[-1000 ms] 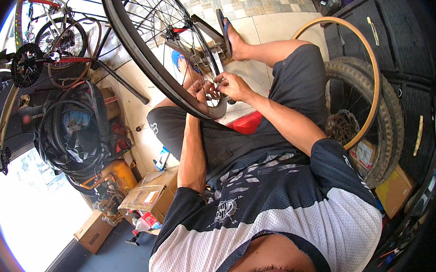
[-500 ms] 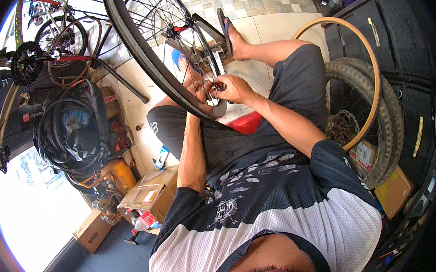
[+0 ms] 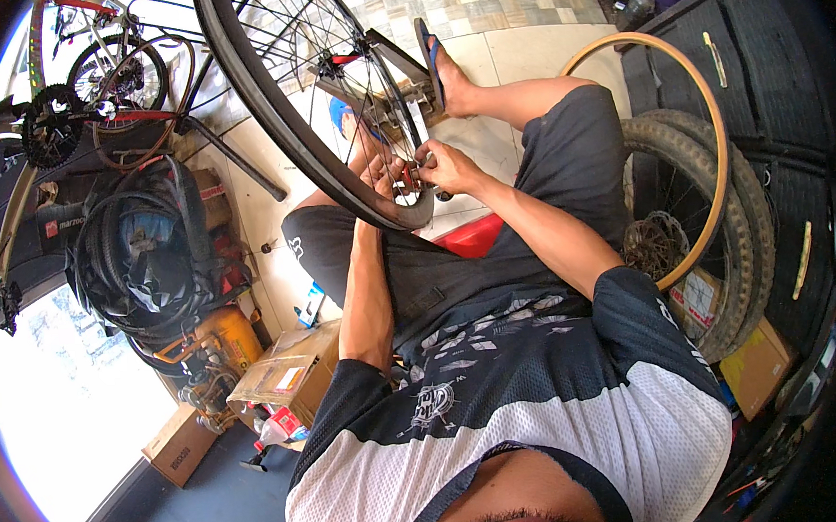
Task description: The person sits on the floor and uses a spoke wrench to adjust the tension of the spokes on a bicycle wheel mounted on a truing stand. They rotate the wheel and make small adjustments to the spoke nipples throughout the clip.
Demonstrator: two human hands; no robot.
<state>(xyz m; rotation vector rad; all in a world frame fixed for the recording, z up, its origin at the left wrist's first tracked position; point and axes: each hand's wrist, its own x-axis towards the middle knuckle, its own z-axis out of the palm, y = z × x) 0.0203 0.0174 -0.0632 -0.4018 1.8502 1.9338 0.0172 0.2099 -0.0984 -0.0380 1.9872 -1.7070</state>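
Observation:
A black-rimmed bicycle wheel (image 3: 283, 126) with dark spokes and a red-and-black hub (image 3: 339, 61) stands upright in front of me, in a metal wheel stand (image 3: 400, 106). My left hand (image 3: 382, 175) reaches behind the near part of the rim, its fingers curled among the spokes. On the right side of the rim, my right hand (image 3: 451, 170) is closed, thumb and forefinger pinched at the spoke ends. Between the two hands shows a small red-and-dark piece (image 3: 408, 177), partly covered by fingers; its kind and which hand grips it are unclear.
A red object (image 3: 473, 237) lies between my legs. At right, a tan rim (image 3: 718, 151) leans by knobby tyres (image 3: 752, 234) and black drawers (image 3: 758, 73). At left are bikes (image 3: 116, 83), a pile of black tyres (image 3: 115, 244), an orange compressor (image 3: 228, 335) and a cardboard box (image 3: 287, 372).
My right fingers have shifted, the forefinger now lifted higher beside the rim, and a dark knob shows beneath that hand. My left fingers have spread a little. The wheel has hardly moved.

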